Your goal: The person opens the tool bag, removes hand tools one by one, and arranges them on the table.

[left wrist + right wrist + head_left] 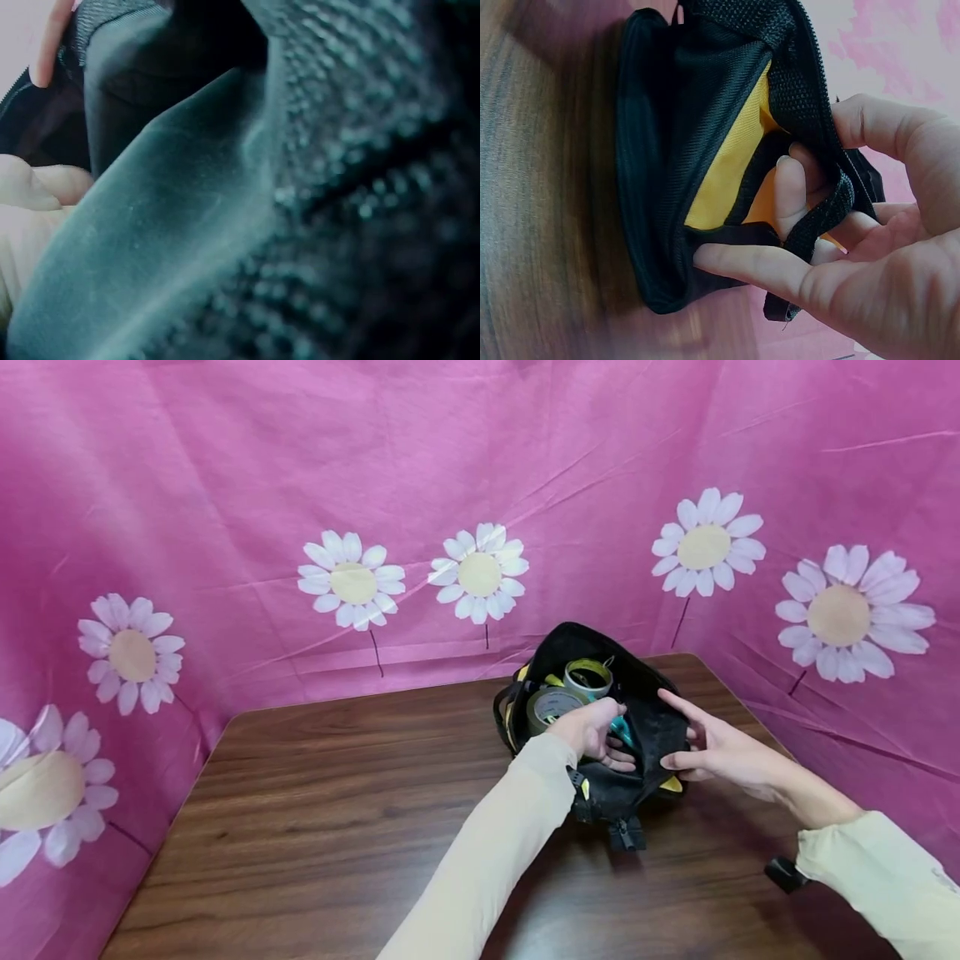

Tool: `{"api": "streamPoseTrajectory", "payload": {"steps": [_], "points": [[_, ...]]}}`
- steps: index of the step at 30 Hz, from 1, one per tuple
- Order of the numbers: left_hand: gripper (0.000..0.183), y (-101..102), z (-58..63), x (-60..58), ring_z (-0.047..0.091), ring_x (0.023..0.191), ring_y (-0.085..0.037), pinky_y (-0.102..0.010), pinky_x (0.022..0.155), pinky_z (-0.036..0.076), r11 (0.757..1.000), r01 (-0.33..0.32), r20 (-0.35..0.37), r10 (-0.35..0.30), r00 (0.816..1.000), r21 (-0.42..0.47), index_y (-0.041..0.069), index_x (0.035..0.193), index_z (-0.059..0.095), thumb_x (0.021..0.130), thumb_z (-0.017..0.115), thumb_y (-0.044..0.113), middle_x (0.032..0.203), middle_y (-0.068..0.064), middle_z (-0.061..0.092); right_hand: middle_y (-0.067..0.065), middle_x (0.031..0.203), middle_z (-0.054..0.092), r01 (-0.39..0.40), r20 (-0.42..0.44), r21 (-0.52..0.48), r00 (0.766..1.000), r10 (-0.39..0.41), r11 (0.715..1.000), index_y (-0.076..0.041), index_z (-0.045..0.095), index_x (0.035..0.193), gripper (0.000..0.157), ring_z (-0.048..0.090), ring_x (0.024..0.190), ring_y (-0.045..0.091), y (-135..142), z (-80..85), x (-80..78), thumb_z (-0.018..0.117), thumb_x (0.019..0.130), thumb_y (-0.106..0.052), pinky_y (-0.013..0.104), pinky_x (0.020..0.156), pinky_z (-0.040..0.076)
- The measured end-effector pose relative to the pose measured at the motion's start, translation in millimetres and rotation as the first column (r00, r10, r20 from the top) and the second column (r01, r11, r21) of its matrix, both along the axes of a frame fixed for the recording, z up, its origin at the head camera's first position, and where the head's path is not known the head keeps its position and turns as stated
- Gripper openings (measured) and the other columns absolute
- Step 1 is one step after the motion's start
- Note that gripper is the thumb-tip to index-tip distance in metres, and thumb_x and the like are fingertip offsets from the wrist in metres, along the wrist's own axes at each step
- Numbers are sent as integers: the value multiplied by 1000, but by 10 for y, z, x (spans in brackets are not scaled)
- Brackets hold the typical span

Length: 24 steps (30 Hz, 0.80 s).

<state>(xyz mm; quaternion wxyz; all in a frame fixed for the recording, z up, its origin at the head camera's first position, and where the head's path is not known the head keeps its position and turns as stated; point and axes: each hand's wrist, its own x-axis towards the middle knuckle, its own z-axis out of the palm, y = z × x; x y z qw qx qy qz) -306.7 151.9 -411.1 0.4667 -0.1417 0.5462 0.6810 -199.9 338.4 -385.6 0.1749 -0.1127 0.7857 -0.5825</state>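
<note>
A black tool bag [654,739] with yellow trim stands unzipped at the right rear of the table. My left hand [596,735] reaches inside it, fingers loosely extended and nothing visible between them. Beside the thumb is a teal object [622,730], mostly covered. Two tape rolls lie in the bag: a wide tape roll [537,713] and a roll with a yellow-green core [588,677]. My right hand [723,756] grips the bag's right side at the rim. In the right wrist view its fingers curl by a black strap loop [821,217] over a yellow panel [727,180].
The brown wooden table [322,827] extends left and in front of the bag. Pink cloth [420,452] with white daisies hangs behind and along both sides. A zipper end tab [627,835] hangs at the bag's front. Dark bag fabric fills most of the left wrist view.
</note>
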Motion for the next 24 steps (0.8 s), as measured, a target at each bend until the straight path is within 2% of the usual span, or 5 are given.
{"api": "streamPoseTrajectory", "payload": {"steps": [3,6,11,15,24], "points": [[46,23,-41,0,51,125,-53,-58,105,46,999,-33,-13,33,999,14,-3,125,50,106,51,40,125,-27,44,14,126,59,-14,-42,-17,999,13,1000,-21,-3,164,102,67,104,17,33,24,1,68,94,1,45,83,60],[38,54,-86,-1,55,120,-55,-59,102,48,998,-58,-66,58,996,-4,0,115,55,106,52,37,111,-27,48,8,127,62,-31,-72,-39,997,28,999,-20,-2,164,100,69,104,19,56,36,3,66,95,4,46,82,60],[21,94,-142,6,61,113,-55,-61,96,51,997,-70,-159,62,985,-40,4,103,55,108,51,23,98,-27,52,7,124,64,-54,-88,-52,995,49,997,-20,-1,164,97,69,103,18,56,52,4,64,96,4,45,82,60],[20,94,-185,4,61,113,-53,-61,97,50,997,-64,-194,55,979,-38,-1,100,57,107,47,15,96,-30,55,9,122,64,-52,-91,-45,995,48,998,-19,-1,164,97,69,103,18,43,60,5,64,96,4,45,83,60],[10,61,-299,4,57,119,-51,-54,98,50,999,-29,-147,35,989,38,-6,91,52,99,50,0,97,-35,61,8,123,63,-39,-62,-31,997,37,999,-17,-1,164,97,68,103,18,29,56,9,65,95,3,46,82,60]]}}
